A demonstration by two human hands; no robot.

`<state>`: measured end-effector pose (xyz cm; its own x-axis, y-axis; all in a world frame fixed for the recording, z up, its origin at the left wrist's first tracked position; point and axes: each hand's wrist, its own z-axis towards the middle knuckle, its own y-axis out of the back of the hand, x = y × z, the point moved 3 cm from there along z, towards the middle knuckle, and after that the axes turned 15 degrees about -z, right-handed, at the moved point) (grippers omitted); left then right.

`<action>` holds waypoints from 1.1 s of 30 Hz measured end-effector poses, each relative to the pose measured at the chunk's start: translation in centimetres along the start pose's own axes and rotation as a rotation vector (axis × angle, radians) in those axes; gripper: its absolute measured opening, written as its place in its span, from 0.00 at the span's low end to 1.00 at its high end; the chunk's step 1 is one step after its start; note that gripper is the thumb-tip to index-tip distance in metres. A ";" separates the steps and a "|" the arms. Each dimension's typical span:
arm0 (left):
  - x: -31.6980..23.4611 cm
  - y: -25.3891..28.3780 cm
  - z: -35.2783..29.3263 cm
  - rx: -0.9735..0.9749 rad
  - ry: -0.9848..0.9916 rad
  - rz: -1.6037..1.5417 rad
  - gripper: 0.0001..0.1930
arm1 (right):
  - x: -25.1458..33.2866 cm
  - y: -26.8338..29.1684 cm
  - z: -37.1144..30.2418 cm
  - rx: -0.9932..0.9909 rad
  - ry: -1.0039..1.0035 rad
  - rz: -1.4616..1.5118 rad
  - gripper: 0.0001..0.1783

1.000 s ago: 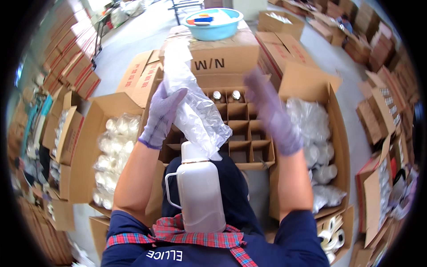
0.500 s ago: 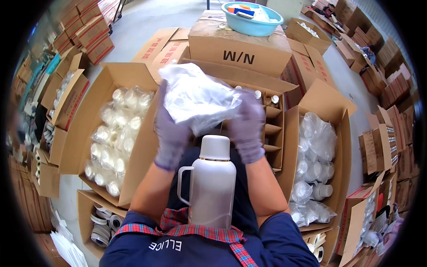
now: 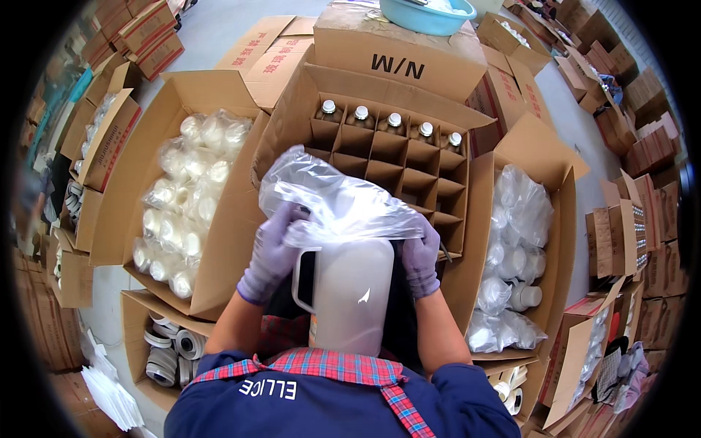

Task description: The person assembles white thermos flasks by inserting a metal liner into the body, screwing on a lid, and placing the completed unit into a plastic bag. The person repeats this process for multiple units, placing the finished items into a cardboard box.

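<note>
A white thermos jug with a side handle stands upright in front of my body. A clear plastic bag is spread over its top, so its cap is hidden. In a purple-grey glove, my left hand is closed on the bag's left edge, near the jug's handle. My right hand, gloved alike, grips the bag's right edge beside the jug's shoulder. Beyond the bag is a divided carton, with several white-capped bottles in its far row.
At left, an open carton holds bagged white parts. Another carton at right holds bagged jug parts. A box of grey and white rings sits at lower left. A blue basin rests on a closed carton.
The bag has come down from above the divided carton onto the top of the jug, covering its cap. Both hands have lowered toward me, still gripping the bag.
</note>
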<state>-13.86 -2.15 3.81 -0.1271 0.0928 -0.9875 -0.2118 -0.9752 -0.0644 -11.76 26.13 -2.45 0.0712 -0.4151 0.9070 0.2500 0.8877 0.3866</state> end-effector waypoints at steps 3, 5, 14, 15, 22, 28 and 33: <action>-1.8 -0.3 -1.8 -0.052 -0.299 0.465 0.22 | 1.6 1.2 -2.5 -0.078 0.309 -0.430 0.07; -1.3 0.8 -3.9 -0.092 -0.450 0.754 0.27 | 2.0 2.7 -7.1 0.101 0.345 -0.551 0.08; -2.8 0.4 -15.4 -0.022 -0.468 0.708 0.30 | 6.0 6.9 -10.6 0.113 0.331 -0.573 0.21; -3.7 -0.2 -13.5 -0.009 -0.457 0.691 0.30 | 7.4 6.1 -7.5 -0.006 0.333 -0.544 0.22; -4.5 -0.8 -13.0 -0.117 -0.471 0.595 0.24 | 4.7 2.5 -4.6 0.308 0.390 -0.180 0.11; -0.6 0.0 -19.6 0.495 0.584 0.128 0.10 | 5.0 6.2 -18.2 0.965 0.473 -0.256 0.08; -3.9 3.4 -16.5 0.346 0.106 0.175 0.17 | 11.7 11.8 -11.5 0.787 0.433 -0.441 0.18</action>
<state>1.95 -9.16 5.03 -0.0936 -0.1070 -0.9898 -0.5120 -0.8475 0.1400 3.15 29.41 10.82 0.5106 -0.6372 0.5773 -0.3608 0.4506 0.8166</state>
